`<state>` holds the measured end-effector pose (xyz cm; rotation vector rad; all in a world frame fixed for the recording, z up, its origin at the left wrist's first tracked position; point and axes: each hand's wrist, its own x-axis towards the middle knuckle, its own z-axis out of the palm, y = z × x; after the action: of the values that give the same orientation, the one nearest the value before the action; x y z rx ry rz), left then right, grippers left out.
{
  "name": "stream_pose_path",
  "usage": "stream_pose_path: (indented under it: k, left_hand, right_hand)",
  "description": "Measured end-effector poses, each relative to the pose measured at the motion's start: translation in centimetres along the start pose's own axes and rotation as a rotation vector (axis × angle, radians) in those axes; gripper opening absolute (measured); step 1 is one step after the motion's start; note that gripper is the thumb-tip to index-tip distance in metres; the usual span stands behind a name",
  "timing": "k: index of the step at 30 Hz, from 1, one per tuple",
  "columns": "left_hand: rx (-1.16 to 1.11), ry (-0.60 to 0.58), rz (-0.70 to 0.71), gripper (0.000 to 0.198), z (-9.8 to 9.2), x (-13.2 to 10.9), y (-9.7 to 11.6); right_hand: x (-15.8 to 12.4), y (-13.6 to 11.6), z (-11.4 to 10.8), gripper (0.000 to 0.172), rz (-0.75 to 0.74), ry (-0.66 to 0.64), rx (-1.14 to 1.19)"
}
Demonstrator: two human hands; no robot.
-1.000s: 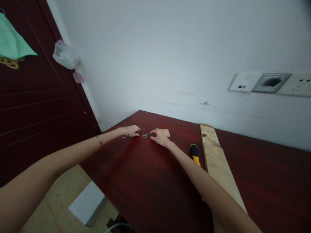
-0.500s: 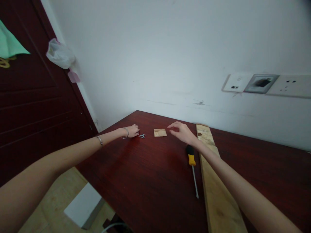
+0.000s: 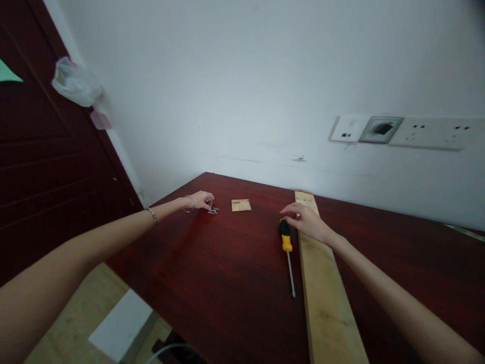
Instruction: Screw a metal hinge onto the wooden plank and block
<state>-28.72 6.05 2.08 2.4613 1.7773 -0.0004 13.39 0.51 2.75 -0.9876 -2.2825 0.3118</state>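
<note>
Moved right hand (image 3: 306, 221) from beside the small tan square (image 3: 241, 205) to the handle end of the yellow-and-black screwdriver (image 3: 287, 242), thumb and fingertips apart; cannot tell whether touching. Kept left hand (image 3: 200, 199) beside loose metal fasteners (image 3: 213, 211) on the dark reddish tabletop (image 3: 235, 268), fingers curled; cannot tell whether clamped on one. See wooden board (image 3: 326, 288) partly hidden behind right hand, near end cut off, and green cloth (image 3: 9, 72) cropped at left. Cannot read tiny marks on the wall sockets (image 3: 435, 132). Note scuffed pale wall (image 3: 212, 76), panelled door (image 3: 49, 167) with plastic bag (image 3: 76, 83) hanging by its edge, white box (image 3: 123, 323) on the floor (image 3: 64, 328).
</note>
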Motion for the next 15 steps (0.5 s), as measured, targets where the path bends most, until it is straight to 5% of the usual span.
stream_pose_path:
  k: [4, 15]
  left_hand:
    - [0.043, -0.015, 0.050, 0.019, -0.4, 0.5, 0.5]
    - [0.111, -0.135, 0.061, 0.011, -1.5, 2.9, 0.5]
  right_hand:
    - [-0.2, -0.6, -0.5, 0.022, 0.022, 0.048, 0.020]
    - [0.6, -0.7, -1.1, 0.022, -0.003, 0.056, 0.012]
